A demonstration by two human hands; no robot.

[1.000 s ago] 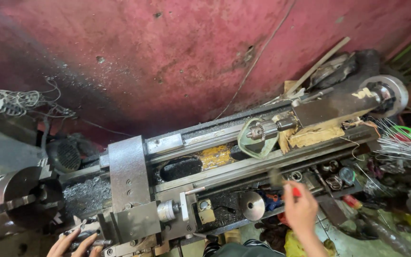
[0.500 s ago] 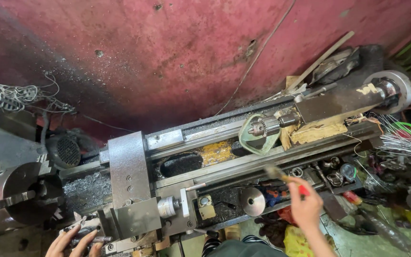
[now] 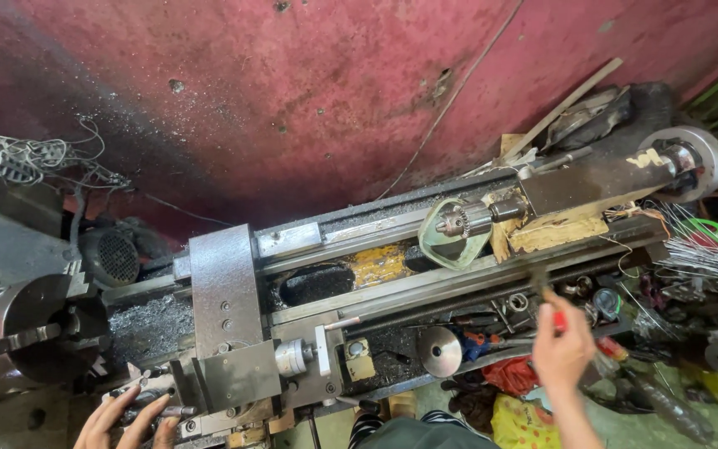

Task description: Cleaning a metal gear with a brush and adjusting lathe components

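**Along the lathe bed, two hands at work**

Along the front of the lathe bed (image 3: 392,287), the right hand (image 3: 563,353) is closed around a red-handled tool (image 3: 552,309), whose dark tip points up toward the bed just below the tailstock (image 3: 592,187). Near the carriage (image 3: 226,316) at the bed's other end, the left hand (image 3: 122,420) rests with fingers spread on a small handle. Beyond the carriage sits the chuck (image 3: 27,328).

One lathe (image 3: 359,291), one chuck (image 3: 18,328), one drill chuck (image 3: 463,220), one handwheel (image 3: 440,351), one motor (image 3: 110,258), two hands: left (image 3: 126,420), right (image 3: 563,353).
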